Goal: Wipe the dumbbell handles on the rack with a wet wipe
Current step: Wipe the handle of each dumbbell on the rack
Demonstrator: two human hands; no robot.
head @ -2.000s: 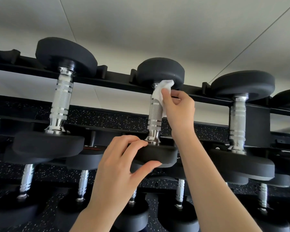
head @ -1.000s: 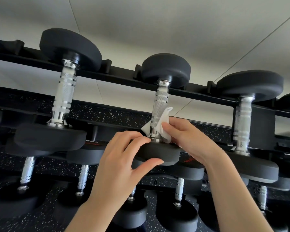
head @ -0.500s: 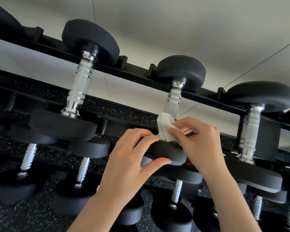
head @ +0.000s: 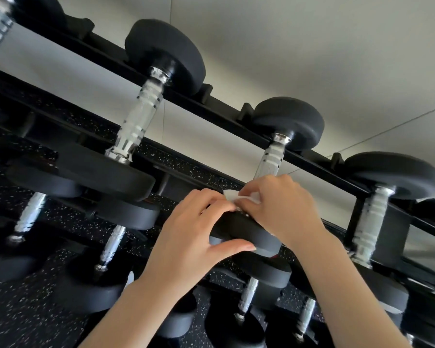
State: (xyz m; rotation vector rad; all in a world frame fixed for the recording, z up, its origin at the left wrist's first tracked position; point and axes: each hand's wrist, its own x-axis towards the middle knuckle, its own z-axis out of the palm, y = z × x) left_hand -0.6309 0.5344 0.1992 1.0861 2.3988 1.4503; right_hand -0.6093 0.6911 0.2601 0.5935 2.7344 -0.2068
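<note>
A black rack (head: 226, 114) carries several black dumbbells with chrome knurled handles. The middle top-row dumbbell has its handle (head: 270, 160) half covered. My right hand (head: 279, 204) grips the lower end of that handle with the white wet wipe (head: 241, 197) bunched under its fingers; only a small corner of the wipe shows. My left hand (head: 191, 237) grips the near black head (head: 246, 233) of the same dumbbell, fingers over its top and thumb under its rim.
Neighbouring top-row dumbbells stand to the left (head: 138, 114) and right (head: 373, 214). Lower rows hold several more dumbbells (head: 111, 247). Below lies speckled black flooring (head: 23, 310), and a pale wall (head: 312, 46) rises behind the rack.
My right hand slid the wipe down the handle from its upper end to its lower end. The view swung and tilted, shifting the rack rightward. My left hand kept hold of the near head.
</note>
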